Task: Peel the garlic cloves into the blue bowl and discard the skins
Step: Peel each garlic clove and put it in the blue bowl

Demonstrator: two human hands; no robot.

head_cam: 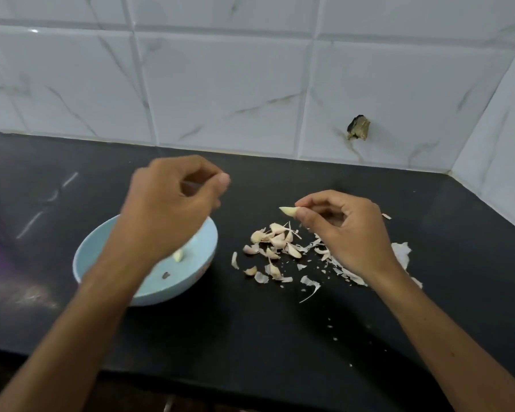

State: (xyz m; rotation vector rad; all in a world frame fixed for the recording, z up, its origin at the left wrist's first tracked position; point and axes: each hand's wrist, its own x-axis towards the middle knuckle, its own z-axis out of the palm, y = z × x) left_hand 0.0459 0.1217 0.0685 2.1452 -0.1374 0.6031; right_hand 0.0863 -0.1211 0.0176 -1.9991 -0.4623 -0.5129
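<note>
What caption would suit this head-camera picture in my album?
Right hand pinches a garlic clove by scattered skins; left hand hovers over the blue bowl.

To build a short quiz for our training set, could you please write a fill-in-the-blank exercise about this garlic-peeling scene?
1. The right hand pinches a garlic clove above the ____ countertop.
2. A peeled clove lies inside the ____ bowl.
3. The pile of cloves and skins lies to the ____ of the bowl.
Missing words: black; blue; right.
</note>
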